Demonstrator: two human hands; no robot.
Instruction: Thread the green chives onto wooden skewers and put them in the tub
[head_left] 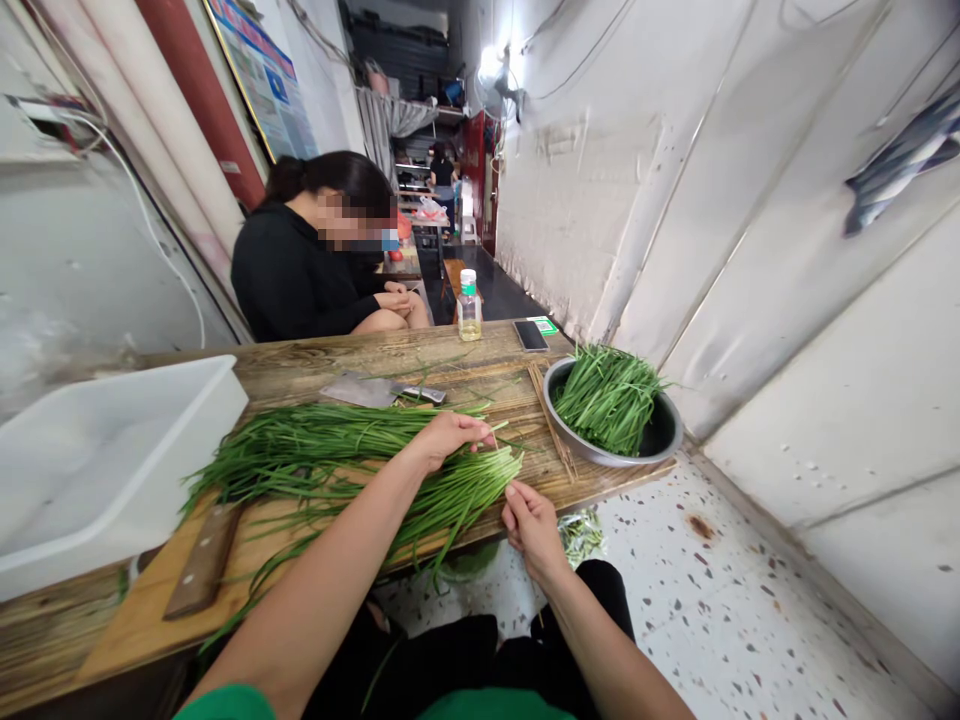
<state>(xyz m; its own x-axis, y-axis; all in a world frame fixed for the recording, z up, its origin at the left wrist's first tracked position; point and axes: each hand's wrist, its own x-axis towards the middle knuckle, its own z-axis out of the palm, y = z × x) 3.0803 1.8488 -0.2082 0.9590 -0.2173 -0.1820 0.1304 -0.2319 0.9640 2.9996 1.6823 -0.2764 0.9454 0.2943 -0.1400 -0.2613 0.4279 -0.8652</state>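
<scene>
A long pile of garlic chives [322, 440] lies across the wooden cutting board [142, 620], pale cut ends to the right. Over those ends my left hand [454, 438] is closed in a pinch, and a thin wooden skewer [495, 438] seems to show at its fingertips. My right hand [534, 525], at the near side of the same ends, pinches a chive stalk between thumb and forefinger; its other fingers are curled. More skewers [551, 425] lie loose to the right, beside a metal bowl [671, 435] heaped with chives [611, 398].
A cleaver [364, 389] lies behind the pile; a wooden knife handle [202, 568] shows at the board's left. A white plastic tub [120, 510] stands far left. At the table's far edge are a bottle [469, 310] and phone [531, 335]. A person in black [300, 265] sits beyond.
</scene>
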